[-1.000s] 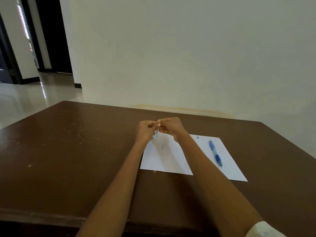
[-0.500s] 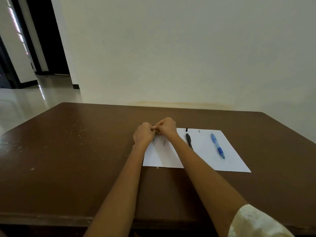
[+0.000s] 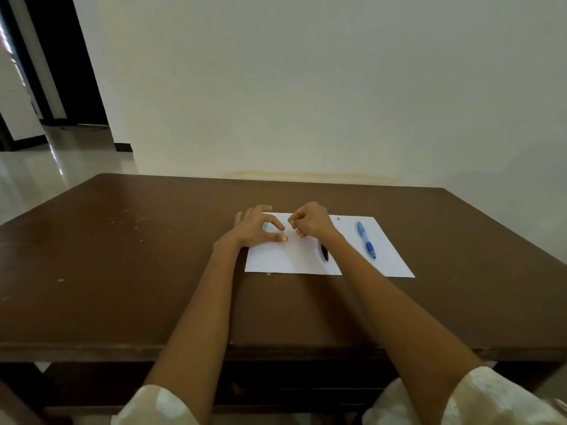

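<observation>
The small pale piece [image 3: 267,226] lies on the far left corner of the sheet of paper [image 3: 288,260]. It sits in the arch between the forefinger and thumb of the left hand [image 3: 254,229], tucked close under the forefinger, though whether skin touches it is too fine to tell. That hand is spread flat, its fingers straight and relaxed and its thumb tip down on the paper. The right hand [image 3: 310,223] hovers just beside it, a narrow gap between the 2. Its fingers are curled in and the thumb meets the forefinger (whether anything tiny is nipped between them cannot be told). Counted out, there is 1 pale piece, 1 sheet and 2 pens. The blue pen [image 3: 365,239] lies slantwise on the right part of the sheet, well apart from both hands. The black pen [image 3: 324,253] lies nearer the middle, half hidden by the right forearm [image 3: 386,305]. There is also 1 dark speck [image 3: 338,218] near the sheet's far edge. All of it rests on the brown table [image 3: 129,271].
</observation>
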### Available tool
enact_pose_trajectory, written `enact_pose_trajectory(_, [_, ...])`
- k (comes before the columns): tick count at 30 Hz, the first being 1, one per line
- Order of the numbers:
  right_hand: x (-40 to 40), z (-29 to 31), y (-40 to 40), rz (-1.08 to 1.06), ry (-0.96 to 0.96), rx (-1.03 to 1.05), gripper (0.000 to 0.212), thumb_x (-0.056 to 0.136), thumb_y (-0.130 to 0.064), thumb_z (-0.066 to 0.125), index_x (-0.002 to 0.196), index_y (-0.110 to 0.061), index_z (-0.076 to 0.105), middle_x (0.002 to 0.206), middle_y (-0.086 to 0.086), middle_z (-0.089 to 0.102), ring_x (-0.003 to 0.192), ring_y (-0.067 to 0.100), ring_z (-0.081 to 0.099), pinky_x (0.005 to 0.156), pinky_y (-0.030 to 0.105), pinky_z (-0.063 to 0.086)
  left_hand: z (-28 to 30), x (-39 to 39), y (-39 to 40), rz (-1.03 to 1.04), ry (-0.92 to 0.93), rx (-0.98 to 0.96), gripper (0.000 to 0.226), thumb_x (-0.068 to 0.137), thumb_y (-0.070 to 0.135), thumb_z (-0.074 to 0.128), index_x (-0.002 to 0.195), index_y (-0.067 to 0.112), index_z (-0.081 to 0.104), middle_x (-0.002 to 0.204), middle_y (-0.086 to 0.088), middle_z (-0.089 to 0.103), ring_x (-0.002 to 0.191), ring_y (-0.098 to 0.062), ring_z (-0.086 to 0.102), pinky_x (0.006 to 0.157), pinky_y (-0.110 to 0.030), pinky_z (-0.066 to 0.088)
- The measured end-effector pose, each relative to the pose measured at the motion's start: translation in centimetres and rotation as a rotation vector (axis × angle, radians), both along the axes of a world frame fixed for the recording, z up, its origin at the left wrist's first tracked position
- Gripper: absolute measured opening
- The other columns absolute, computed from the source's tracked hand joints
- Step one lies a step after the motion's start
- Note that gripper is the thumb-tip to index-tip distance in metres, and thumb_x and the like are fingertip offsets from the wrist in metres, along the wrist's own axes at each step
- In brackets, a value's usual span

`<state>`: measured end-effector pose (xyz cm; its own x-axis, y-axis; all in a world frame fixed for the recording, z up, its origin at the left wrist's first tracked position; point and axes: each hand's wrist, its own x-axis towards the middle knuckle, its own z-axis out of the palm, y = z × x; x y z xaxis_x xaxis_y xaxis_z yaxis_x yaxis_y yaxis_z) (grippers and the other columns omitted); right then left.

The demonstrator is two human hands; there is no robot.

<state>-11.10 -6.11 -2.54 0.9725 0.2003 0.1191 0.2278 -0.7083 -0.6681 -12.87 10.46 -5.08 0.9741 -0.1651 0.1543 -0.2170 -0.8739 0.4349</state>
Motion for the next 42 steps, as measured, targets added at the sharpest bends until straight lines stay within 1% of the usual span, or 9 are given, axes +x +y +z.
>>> enact_pose_trajectory(4, [-1.6, -0.1, -0.2, 0.057, -0.078, -0.146, 0.024, 0.092, -0.006, 0.055, 0.110, -0.001, 0.070, 0.111, 0.014, 0.071, 0.096, 0.024, 0.067, 0.092, 0.033, 0.053, 0.1, -0.3, 0.2, -0.014, 0.040, 0.034, 0.024, 0.073, 0.054, 0.069, 0.094, 0.046, 0.060, 0.153, 0.000, 0.023, 0.142, -0.022, 0.013, 0.113, -0.056, -0.005])
enact_pose_trajectory(7, [-2.2, -0.3, -0.2, 0.082, -0.139, -0.201, 0.025, 0.093, -0.009, 0.055, 0.112, -0.002, 0.070, 0.115, 0.012, 0.069, 0.103, 0.023, 0.065, 0.091, 0.029, 0.050, 0.2, -0.2, 0.2, -0.019, 0.039, 0.057, 0.020, 0.072, 0.054, 0.069, 0.088, 0.050, 0.057, 0.153, 0.000, 0.023, 0.143, -0.021, 0.011, 0.113, -0.057, -0.007])
enact_pose_trajectory(13, [-2.3, -0.8, -0.1, 0.095, -0.203, -0.239, 0.026, 0.094, -0.010, 0.053, 0.113, -0.003, 0.069, 0.115, 0.011, 0.069, 0.103, 0.023, 0.065, 0.092, 0.030, 0.050, 0.2, 0.4, 0.2, -0.020, 0.077, 0.108, 0.019, 0.074, 0.055, 0.066, 0.088, 0.052, 0.054, 0.154, -0.002, 0.021, 0.143, -0.024, 0.010, 0.111, -0.059, -0.005])
enact_pose_trajectory(17, [-1.9, -0.7, 0.0, 0.092, -0.194, -0.237, 0.026, 0.094, -0.010, 0.053, 0.113, -0.002, 0.070, 0.117, 0.011, 0.069, 0.105, 0.023, 0.064, 0.095, 0.031, 0.050, 0.0, 0.6, 0.4, -0.002, 0.070, 0.090, 0.019, 0.073, 0.055, 0.067, 0.087, 0.048, 0.055, 0.154, -0.003, 0.022, 0.143, -0.023, 0.010, 0.112, -0.059, -0.006])
enact_pose_trajectory(23, [-1.7, -0.9, 0.0, 0.094, -0.194, -0.242, 0.027, 0.095, -0.010, 0.053, 0.114, -0.002, 0.069, 0.117, 0.011, 0.069, 0.104, 0.022, 0.065, 0.093, 0.028, 0.048, -0.2, 1.1, 0.4, -0.003, 0.090, 0.100, 0.022, 0.073, 0.056, 0.067, 0.090, 0.049, 0.054, 0.156, -0.003, 0.016, 0.145, -0.024, 0.001, 0.110, -0.059, -0.009])
enact_pose_trajectory(34, [-1.5, -1.0, -0.1, 0.103, -0.191, -0.239, 0.026, 0.094, -0.011, 0.053, 0.113, -0.004, 0.070, 0.115, 0.010, 0.070, 0.103, 0.022, 0.065, 0.094, 0.030, 0.048, 0.1, 0.7, 0.2, 0.016, 0.083, 0.060, 0.016, 0.074, 0.051, 0.070, 0.082, 0.043, 0.058, 0.148, 0.000, 0.030, 0.140, -0.020, 0.019, 0.111, -0.058, -0.007])
enact_pose_trajectory(36, [-1.5, -1.0, -0.1, 0.100, -0.193, -0.237, 0.026, 0.094, -0.011, 0.053, 0.112, -0.004, 0.070, 0.115, 0.010, 0.070, 0.103, 0.022, 0.065, 0.093, 0.030, 0.049, 0.2, 0.7, 0.2, 0.015, 0.086, 0.062, 0.018, 0.074, 0.052, 0.069, 0.086, 0.045, 0.057, 0.151, -0.001, 0.026, 0.142, -0.022, 0.015, 0.111, -0.059, -0.008])
enact_pose_trajectory(39, [-1.5, -0.9, -0.2, 0.105, -0.195, -0.245, 0.025, 0.093, -0.012, 0.054, 0.110, -0.005, 0.072, 0.112, 0.010, 0.071, 0.100, 0.022, 0.065, 0.088, 0.029, 0.049, 0.2, 0.7, 0.2, -0.012, 0.084, 0.084, 0.030, 0.075, 0.053, 0.067, 0.102, 0.048, 0.056, 0.156, -0.003, 0.015, 0.145, -0.024, 0.002, 0.109, -0.059, -0.010])
enact_pose_trajectory(42, [-1.5, -0.8, -0.3, 0.124, -0.191, -0.261, 0.025, 0.093, -0.011, 0.054, 0.109, -0.007, 0.072, 0.110, 0.009, 0.071, 0.099, 0.022, 0.064, 0.080, 0.024, 0.046, 0.4, 0.6, 0.1, -0.032, 0.103, 0.083, 0.026, 0.076, 0.053, 0.066, 0.101, 0.050, 0.058, 0.157, -0.002, 0.014, 0.145, -0.024, -0.003, 0.109, -0.059, -0.013])
